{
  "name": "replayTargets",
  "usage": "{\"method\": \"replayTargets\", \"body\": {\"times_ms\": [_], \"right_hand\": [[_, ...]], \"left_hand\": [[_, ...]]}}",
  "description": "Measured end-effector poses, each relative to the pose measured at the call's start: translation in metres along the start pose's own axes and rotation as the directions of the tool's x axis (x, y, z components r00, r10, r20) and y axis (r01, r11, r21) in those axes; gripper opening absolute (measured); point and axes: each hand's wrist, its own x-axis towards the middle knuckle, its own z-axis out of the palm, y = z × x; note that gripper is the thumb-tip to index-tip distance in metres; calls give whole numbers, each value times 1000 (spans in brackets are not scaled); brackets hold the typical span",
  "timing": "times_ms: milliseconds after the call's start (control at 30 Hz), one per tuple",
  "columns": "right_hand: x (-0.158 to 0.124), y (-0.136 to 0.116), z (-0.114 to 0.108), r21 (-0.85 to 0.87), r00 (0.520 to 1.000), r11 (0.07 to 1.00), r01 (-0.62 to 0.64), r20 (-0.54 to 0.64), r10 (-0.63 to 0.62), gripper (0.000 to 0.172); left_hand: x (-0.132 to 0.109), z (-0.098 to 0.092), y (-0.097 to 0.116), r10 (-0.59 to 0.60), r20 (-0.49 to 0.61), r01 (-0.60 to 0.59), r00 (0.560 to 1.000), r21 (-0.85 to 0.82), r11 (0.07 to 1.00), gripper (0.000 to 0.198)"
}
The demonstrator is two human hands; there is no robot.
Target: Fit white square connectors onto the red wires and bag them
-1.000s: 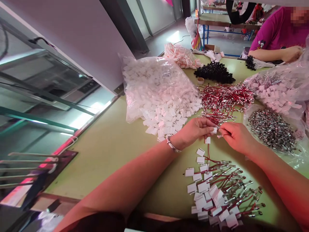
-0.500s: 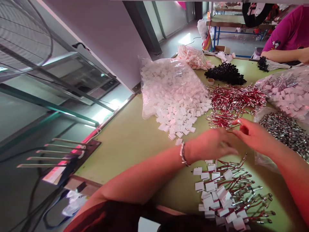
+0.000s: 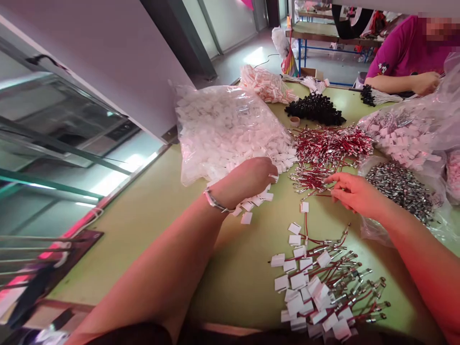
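So the left hand point(image 3: 253, 175) is down at the front edge of the loose white housings point(image 3: 283, 160), fingers curled, and there's a pale bit at the fingertips, but honestly can't tell if it's gripping a housing or just touching one. The right hand point(image 3: 354, 191) seems to have a thin red lead point(image 3: 321, 195) pinched lightly between thumb and fingers, right beside the small bunch of red leads point(image 3: 311, 177). My two cents: take one housing at a time off the outer edge, where they're spread thin, and keep the lead pinched close to its metal end so it doesn't flop around. Watch the clutter, though. The plastic bag point(image 3: 185, 175) behind the left hand is slouchy and could shed more pieces if bumped, and the bigger red pile point(image 3: 332, 143) looks tangly enough to snag. By the right forearm there's a heap of metal parts point(image 3: 398, 187) on crinkly plastic point(image 3: 373, 232), so that elbow should stay high. Housings with leads attached point(image 3: 298, 280) lie up front, between the forearms. Farther back: black connectors point(image 3: 316, 108), a tape roll point(image 3: 294, 121), and a co-worker's magenta sleeve point(image 3: 393, 48).
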Motion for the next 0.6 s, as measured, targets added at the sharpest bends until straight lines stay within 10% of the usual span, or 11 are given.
{"method": "replayTargets", "body": {"times_ms": [133,267,433,600], "right_hand": [[3,0,-2,61,998,998,24,-52,-21,5],[0,-2,0,123,998,992,17,-61,-9,11],[-2,-4,7,163,977,982,99,-204,-65,8],[-2,-4,15,65,966,987,145,-223,-127,11]], "left_hand": [[-3,-5,28,-156,5,142,988,-429,892,19],[-2,22,53,-181,116,194,977,-839,509,23],[0,51,63,-177,241,258,954,-963,81,20],[-1,53,63,-137,273,272,952,-962,-24,18]]}}
